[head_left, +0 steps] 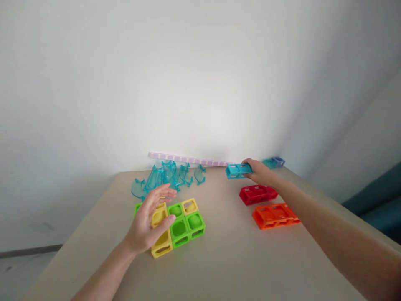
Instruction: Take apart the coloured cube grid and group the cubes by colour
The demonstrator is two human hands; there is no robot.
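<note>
My right hand [255, 170] grips a row of joined blue hollow cubes [237, 170] toward the back right of the table. My left hand [150, 221], fingers apart and holding nothing, hovers over a block of joined yellow and green hollow cubes [179, 228] and hides part of its left side. In front of the blue row lies a red row of cubes [257, 194]. Nearer still is an orange row of cubes [275, 215], partly covered by my right forearm.
Several clear teal curved pieces [169, 173] lie in a pile at the back left. A long lilac and white strip [191, 159] runs along the wall. In the far right corner sits a dark blue cube [278, 161] beside a teal piece.
</note>
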